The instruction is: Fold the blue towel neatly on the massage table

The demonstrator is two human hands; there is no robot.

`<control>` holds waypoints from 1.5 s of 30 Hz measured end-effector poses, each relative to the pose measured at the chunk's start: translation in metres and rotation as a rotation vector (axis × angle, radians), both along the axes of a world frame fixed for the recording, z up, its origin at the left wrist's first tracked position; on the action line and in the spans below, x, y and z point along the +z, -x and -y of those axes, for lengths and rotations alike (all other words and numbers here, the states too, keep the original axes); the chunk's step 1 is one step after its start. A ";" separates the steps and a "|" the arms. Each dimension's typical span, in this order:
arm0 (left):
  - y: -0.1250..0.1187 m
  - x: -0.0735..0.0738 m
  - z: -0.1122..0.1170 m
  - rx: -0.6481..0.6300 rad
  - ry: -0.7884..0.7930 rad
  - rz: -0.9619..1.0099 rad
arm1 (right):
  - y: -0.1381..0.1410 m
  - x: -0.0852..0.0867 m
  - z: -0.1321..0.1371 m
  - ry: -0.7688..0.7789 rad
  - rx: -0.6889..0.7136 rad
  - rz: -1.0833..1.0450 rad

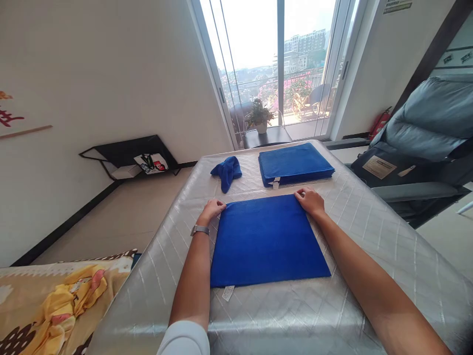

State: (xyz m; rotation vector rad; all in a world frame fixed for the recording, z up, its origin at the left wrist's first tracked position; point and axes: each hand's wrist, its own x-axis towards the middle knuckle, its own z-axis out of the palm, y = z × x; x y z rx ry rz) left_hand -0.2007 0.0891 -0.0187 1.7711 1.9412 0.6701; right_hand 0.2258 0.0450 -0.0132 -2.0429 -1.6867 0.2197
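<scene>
A flat blue cloth [269, 241] with a small white tag at its near edge lies in front of me on the silver quilted table cover [373, 276]. At its far left corner, my left hand [213, 210] pinches the fabric; a watch is on that wrist. My right hand [311, 200] has its fingers closed on the far right corner. Behind the cloth sits a neat stack of folded blue cloths [295, 162], with white tags at its near side. Left of the stack lies a crumpled blue cloth [226, 173].
A grey padded recliner [424, 123] stands to the right of the table. Bedding with a yellow garment [70, 305] on it is at lower left. Beyond the table, a potted plant [260, 116] stands on a dark chair before the sliding glass door. A black rack [133, 155] is by the wall.
</scene>
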 end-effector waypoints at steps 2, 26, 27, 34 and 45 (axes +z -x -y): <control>0.000 0.002 0.000 -0.028 0.015 -0.021 | -0.001 -0.001 -0.001 0.003 -0.001 -0.017; 0.001 0.006 0.007 -0.019 -0.017 0.302 | -0.007 0.008 -0.025 -0.034 0.104 -0.305; 0.001 0.005 0.007 -0.007 -0.016 0.316 | -0.006 0.007 -0.027 -0.033 0.096 -0.292; -0.005 0.000 0.005 0.054 -0.086 0.325 | 0.007 0.000 -0.033 -0.027 -0.037 -0.231; -0.010 0.000 0.007 0.042 -0.173 0.257 | 0.025 0.003 -0.002 -0.191 0.233 0.077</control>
